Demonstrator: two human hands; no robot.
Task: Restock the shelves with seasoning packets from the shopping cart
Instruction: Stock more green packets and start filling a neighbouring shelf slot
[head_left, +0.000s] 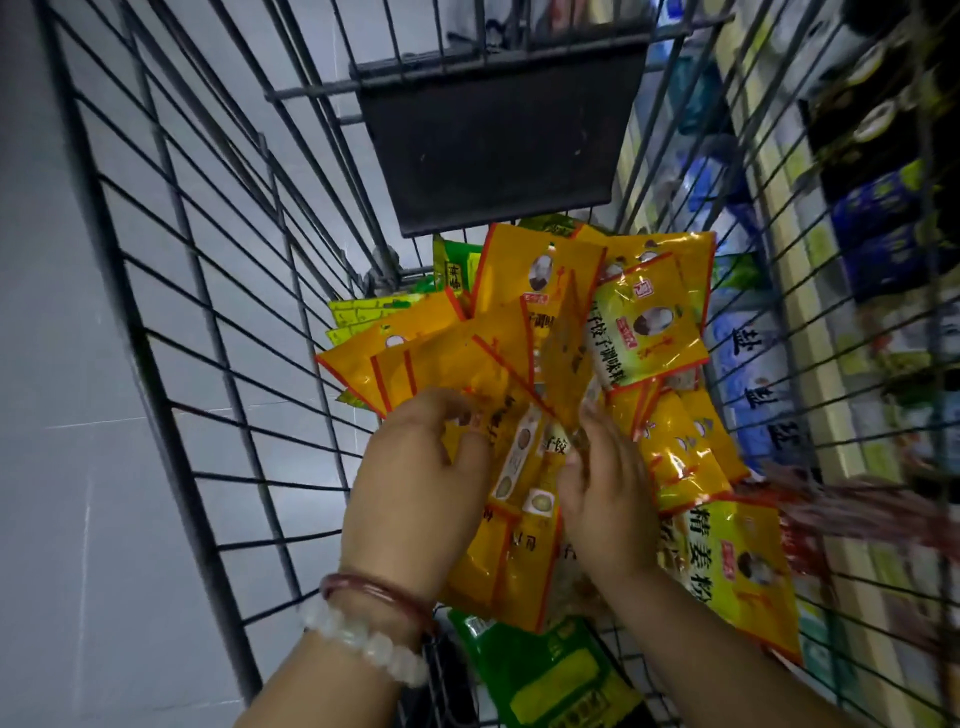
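I look down into a grey wire shopping cart (218, 332) holding a heap of yellow seasoning packets (654, 322) with red edges. My left hand (415, 488), with two bracelets on its wrist, grips a fanned bunch of yellow packets (441, 358) from the left. My right hand (605, 499) pinches the same bunch near its middle, fingers curled on the packet edges. More yellow packets (737, 566) lie under and to the right of my hands. A green packet (545, 675) lies at the near end of the cart.
The cart's dark fold-down flap (498, 140) stands at its far end. Store shelves (883, 218) with blue and dark boxes run along the right, seen through the wire. A red mesh bag (883, 504) lies at the cart's right side. Grey floor tiles (78, 467) lie left.
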